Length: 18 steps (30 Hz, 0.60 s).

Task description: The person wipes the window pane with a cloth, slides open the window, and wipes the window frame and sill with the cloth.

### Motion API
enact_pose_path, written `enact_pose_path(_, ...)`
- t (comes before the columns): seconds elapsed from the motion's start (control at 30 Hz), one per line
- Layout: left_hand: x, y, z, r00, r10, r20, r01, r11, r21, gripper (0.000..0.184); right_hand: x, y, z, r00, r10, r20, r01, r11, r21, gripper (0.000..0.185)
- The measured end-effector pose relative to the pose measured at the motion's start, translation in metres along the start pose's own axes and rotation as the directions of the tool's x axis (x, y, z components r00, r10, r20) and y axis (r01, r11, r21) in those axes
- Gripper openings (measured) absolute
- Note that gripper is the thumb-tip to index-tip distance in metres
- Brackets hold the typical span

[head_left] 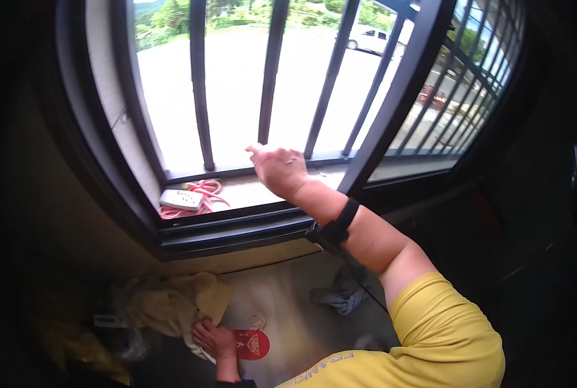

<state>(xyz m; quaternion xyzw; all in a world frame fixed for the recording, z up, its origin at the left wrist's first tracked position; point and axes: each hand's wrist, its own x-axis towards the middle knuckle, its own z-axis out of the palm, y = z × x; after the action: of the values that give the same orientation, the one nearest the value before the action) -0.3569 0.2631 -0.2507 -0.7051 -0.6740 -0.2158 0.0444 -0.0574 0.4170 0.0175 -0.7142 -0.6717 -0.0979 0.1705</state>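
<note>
Left grip (217, 340) touches beige cloth (172, 309), red item (256, 346) beside it.

Dim room (81, 226) of unclear kind: barred window (271, 77), white vehicle (371, 41) outside.

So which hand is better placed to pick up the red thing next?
Probably the left hand: it's on the beige cloth, right beside the red thing. The right hand is farther off, up by the window bars.

Right arm (382, 239) — extended forward, the right hand (279, 170) raised, fingers partly curled; left hand (216, 339) — lower, back uppermost, forearm mostly out of view.
</note>
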Motion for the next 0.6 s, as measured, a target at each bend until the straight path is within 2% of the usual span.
enact_pose_path(0.03, -0.002, -0.005, 0.008, 1.000, 0.000, -0.003, -0.001, 1.000, -0.006, 0.025, -0.021, 0.007, -0.006, 0.999, -0.039, -0.030, 0.039, 0.999, -0.009, 0.027)
enact_pose_path(0.07, -0.002, -0.003, 0.004, 1.000, 0.017, -0.018, -0.017, 1.000, -0.006, 0.026, -0.041, 0.019, -0.010, 0.971, -0.181, -0.156, 0.162, 0.979, -0.124, 0.027)
enact_pose_path(0.13, -0.004, -0.003, 0.008, 1.000, 0.003, -0.026, -0.003, 1.000, -0.003, 0.029, -0.069, 0.044, -0.022, 0.930, -0.318, -0.185, 0.241, 0.907, -0.345, 0.016)
enact_pose_path(0.17, -0.007, -0.007, 0.014, 1.000, 0.000, -0.030, 0.001, 0.999, 0.032, 0.030, -0.079, 0.059, -0.026, 0.938, -0.302, -0.168, 0.215, 0.890, -0.402, 0.014)
enact_pose_path(0.2, -0.006, -0.007, 0.013, 0.996, -0.055, 0.064, 0.051, 0.997, 0.051, 0.032, -0.088, 0.071, -0.033, 0.944, -0.292, -0.150, 0.197, 0.870, -0.452, 0.012)
enact_pose_path(0.23, -0.007, -0.005, 0.013, 0.997, -0.051, 0.054, 0.048, 0.997, 0.052, 0.032, -0.096, 0.081, -0.042, 0.965, -0.237, -0.110, 0.157, 0.861, -0.484, 0.010)
enact_pose_path(0.27, -0.006, -0.003, 0.010, 0.998, -0.057, 0.041, 0.055, 0.997, 0.058, 0.032, -0.098, 0.100, -0.037, 0.946, -0.297, -0.129, 0.167, 0.789, -0.591, 0.012)
enact_pose_path(0.3, 0.007, 0.013, -0.026, 0.958, -0.088, 0.273, 0.050, 0.989, 0.141, 0.028, -0.102, 0.107, -0.040, 0.916, -0.379, -0.134, 0.226, 0.761, -0.608, 0.013)
enact_pose_path(0.33, 0.006, 0.014, -0.022, 0.960, -0.075, 0.270, 0.038, 0.989, 0.141, 0.028, -0.108, 0.112, -0.042, 0.878, -0.459, -0.135, 0.285, 0.728, -0.624, 0.013)
enact_pose_path(0.4, -0.002, -0.007, 0.008, 0.965, -0.083, 0.250, 0.047, 0.988, 0.147, 0.040, -0.114, 0.115, -0.045, 0.894, -0.437, -0.099, 0.298, 0.745, -0.597, 0.018)
enact_pose_path(0.43, -0.016, -0.036, 0.051, 0.997, 0.081, -0.002, -0.078, 0.972, 0.224, 0.040, -0.115, 0.116, -0.046, 0.903, -0.426, -0.055, 0.324, 0.759, -0.565, 0.024)
enact_pose_path(0.47, -0.015, -0.037, 0.052, 0.996, 0.086, -0.003, -0.083, 0.970, 0.228, 0.040, -0.114, 0.121, -0.042, 0.905, -0.421, -0.059, 0.319, 0.763, -0.562, 0.024)
enact_pose_path(0.53, -0.018, -0.041, 0.052, 0.970, 0.207, -0.127, -0.153, 0.926, 0.344, 0.037, -0.113, 0.133, -0.034, 0.875, -0.481, -0.057, 0.340, 0.694, -0.634, 0.027)
enact_pose_path(0.57, -0.014, -0.029, 0.035, 0.970, 0.211, -0.120, -0.157, 0.922, 0.353, 0.037, -0.114, 0.135, -0.038, 0.877, -0.479, -0.027, 0.360, 0.695, -0.623, 0.030)
enact_pose_path(0.6, -0.008, -0.015, 0.018, 0.996, 0.091, -0.024, -0.084, 0.976, 0.203, 0.035, -0.116, 0.137, -0.043, 0.871, -0.490, -0.013, 0.382, 0.695, -0.610, 0.030)
